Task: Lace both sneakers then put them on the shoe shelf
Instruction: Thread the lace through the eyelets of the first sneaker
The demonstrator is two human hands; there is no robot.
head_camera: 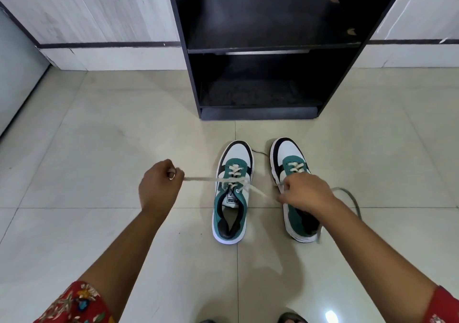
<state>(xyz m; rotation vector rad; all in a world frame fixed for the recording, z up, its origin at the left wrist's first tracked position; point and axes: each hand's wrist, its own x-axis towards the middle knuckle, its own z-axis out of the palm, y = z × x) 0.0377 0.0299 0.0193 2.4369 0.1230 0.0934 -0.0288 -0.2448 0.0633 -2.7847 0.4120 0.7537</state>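
Observation:
Two white, green and black sneakers stand side by side on the floor, toes pointing at the shelf. The left sneaker [232,193] has a cream lace [206,179] threaded through several eyelets. My left hand [159,186] is shut on one lace end, pulled taut out to the left. My right hand [305,193] is shut on the other end, stretched to the right, and it covers the middle of the right sneaker [290,159]. That shoe's own lace [350,196] trails loose on the floor to the right.
A dark open shoe shelf [270,47] stands straight ahead against the wall, with two bare boards. Pale floor tiles [99,149] spread all around. My sandalled feet [290,319] show at the bottom edge.

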